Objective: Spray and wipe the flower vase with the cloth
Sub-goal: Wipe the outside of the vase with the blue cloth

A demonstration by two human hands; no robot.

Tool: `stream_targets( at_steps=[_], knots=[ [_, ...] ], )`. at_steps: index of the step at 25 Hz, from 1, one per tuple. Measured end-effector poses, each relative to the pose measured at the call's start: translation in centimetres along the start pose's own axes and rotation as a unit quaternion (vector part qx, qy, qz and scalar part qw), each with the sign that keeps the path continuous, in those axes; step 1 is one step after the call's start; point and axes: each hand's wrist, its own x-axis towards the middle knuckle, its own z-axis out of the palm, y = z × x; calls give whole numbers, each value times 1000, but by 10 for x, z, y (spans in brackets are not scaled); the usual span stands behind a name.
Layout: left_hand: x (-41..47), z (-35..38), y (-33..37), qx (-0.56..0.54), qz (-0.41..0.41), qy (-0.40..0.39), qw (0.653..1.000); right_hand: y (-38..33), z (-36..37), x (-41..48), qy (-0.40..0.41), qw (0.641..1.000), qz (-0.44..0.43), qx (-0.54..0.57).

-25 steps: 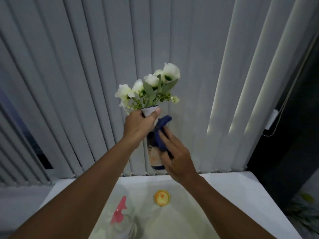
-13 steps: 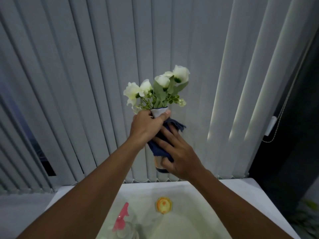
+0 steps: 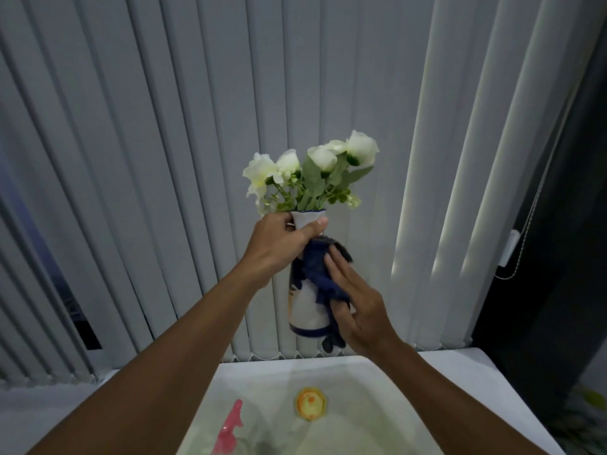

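**A:** From the head camera, where is the vase (image 3: 307, 307)?

**B:** You hold it up in the air, above the white table (image 3: 466, 369) and in front of the blinds (image 3: 164, 159). It stands nearly upright, white flowers (image 3: 323, 157) rising from its mouth.

**A:** And your left hand (image 3: 277, 244)?

**B:** It is closed round the neck, just under the rim. Your thumb lies across the front of the neck, its tip toward the right; the other fingers curl behind, out of sight. The body of the vase hangs below that hand.

**A:** The right hand (image 3: 356, 310)?

**B:** It presses the cloth (image 3: 320, 277) against the right side of the vase. Your fingers (image 3: 338, 267) lie long and close together, pointing up toward the neck, with the cloth between them and the vase. Your thumb is tucked low, pinching a fold of the cloth near the base. A tail of cloth hangs past the blue band at the bottom.

**A:** How much of the vase shows?

**B:** The left and front of the body: white, with dark blue marks and an orange streak. The right side is hidden by cloth and hand.

**A:** Anything else on the table?

**B:** A sprayer (image 3: 230, 428) with a pink head at the bottom edge, between your forearms, and a small yellow disc (image 3: 310, 403) near it. Both lie well below the vase.
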Motion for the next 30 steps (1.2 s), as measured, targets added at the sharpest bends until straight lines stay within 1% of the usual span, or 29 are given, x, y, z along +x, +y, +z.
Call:
stream_targets(
  at_steps=[4, 7, 8, 10, 12, 15, 17, 18, 19, 21, 22, 23, 25, 27, 29, 30],
  knots=[
    [8, -12, 5, -42, -1, -35, 999, -14, 11, 39, -8, 993, 95, 74],
    [13, -27, 11, -58, 5, -33, 998, -24, 23, 56, 1, 980, 127, 155],
    [14, -31, 12, -63, 10, -34, 997, -27, 25, 61, 7, 973, 144, 180],
    [16, -37, 12, -72, 17, -43, 996, -34, 26, 73, 26, 951, 211, 227],
    [16, -41, 14, -75, 21, -46, 996, -37, 28, 77, 44, 934, 256, 247],
    [13, -44, 11, -90, 10, -44, 995, -37, 30, 67, 31, 921, 284, 264],
    [10, -45, 10, -96, 9, -46, 994, -30, 32, 54, 17, 909, 331, 252],
    [9, -46, 8, -101, 7, -44, 994, -28, 33, 48, 17, 895, 372, 247],
    [9, -47, 8, -111, 7, -43, 993, -29, 34, 45, 28, 866, 426, 260],
    [7, -44, 9, -129, 3, -42, 991, -34, 35, 41, 64, 771, 525, 354],
    [7, -40, 9, -131, 1, -41, 991, -38, 35, 40, 77, 730, 546, 404],
    [5, -36, 9, -127, -2, -39, 991, -41, 34, 39, 83, 704, 555, 436],
    [0, -26, 8, -107, -1, -22, 994, -48, 35, 36, 106, 671, 562, 472],
    [-5, -14, 7, -79, 1, 10, 997, -54, 39, 34, 114, 648, 583, 477],
    [-10, -1, 5, -42, 5, 62, 997, -58, 46, 34, 140, 639, 592, 472],
    [-12, 5, 6, -21, 12, 95, 995, -57, 52, 34, 177, 646, 582, 460]
  ],
)
